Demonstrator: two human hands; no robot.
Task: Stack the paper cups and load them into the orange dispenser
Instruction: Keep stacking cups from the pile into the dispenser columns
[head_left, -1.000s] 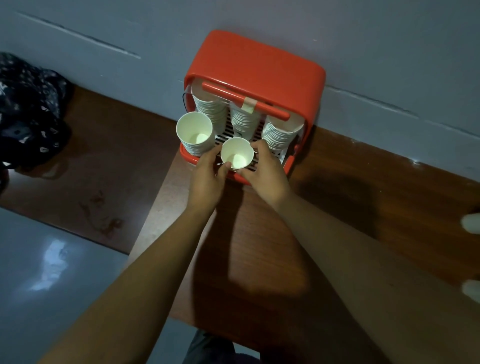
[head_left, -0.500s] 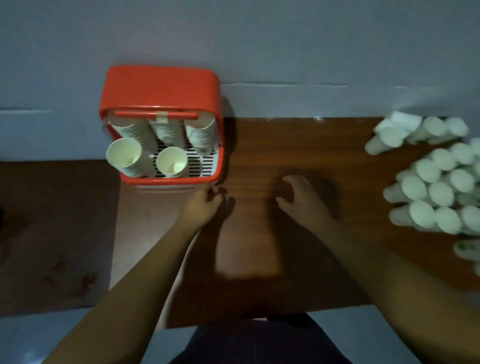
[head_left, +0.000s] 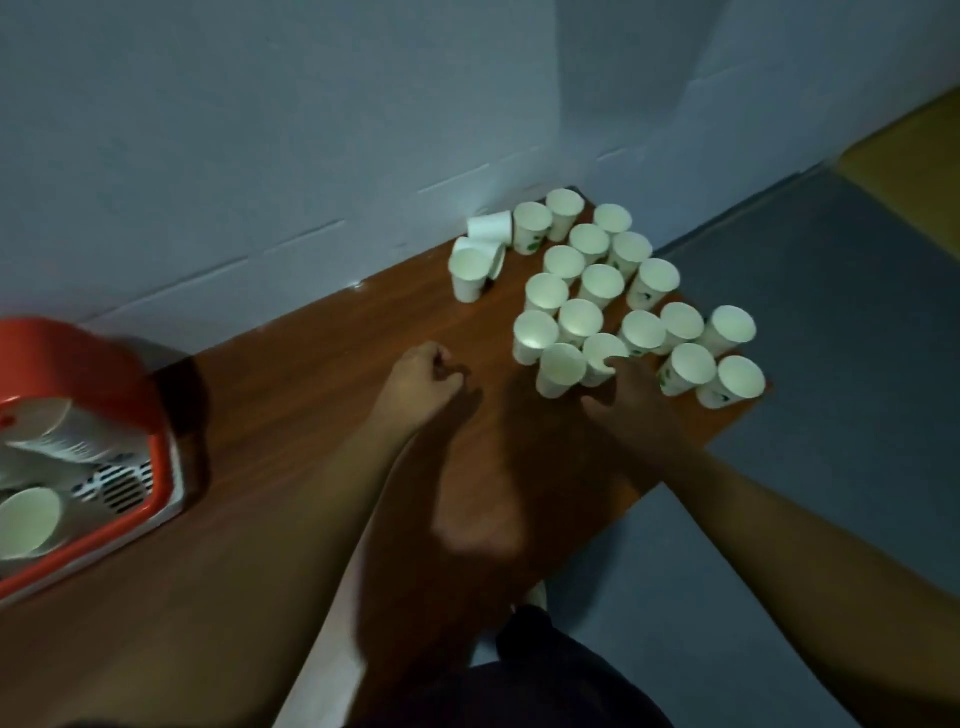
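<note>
Both forearms reach out over the wooden tabletop (head_left: 291, 493). Left hand (head_left: 423, 382) loosely curled, holds nothing, just above the wood, apart from the cups. Right hand (head_left: 631, 397) spread open, fingertips (head_left: 613, 364) touching the nearest cup (head_left: 602, 356) of the paper cups (head_left: 597, 291), not gripping it. Cups mostly upright, clustered at the far right corner; a couple tipped near the wall (head_left: 311, 130). Orange dispenser (head_left: 88, 374) at left edge, cup stacks (head_left: 52, 441) inside.
</note>
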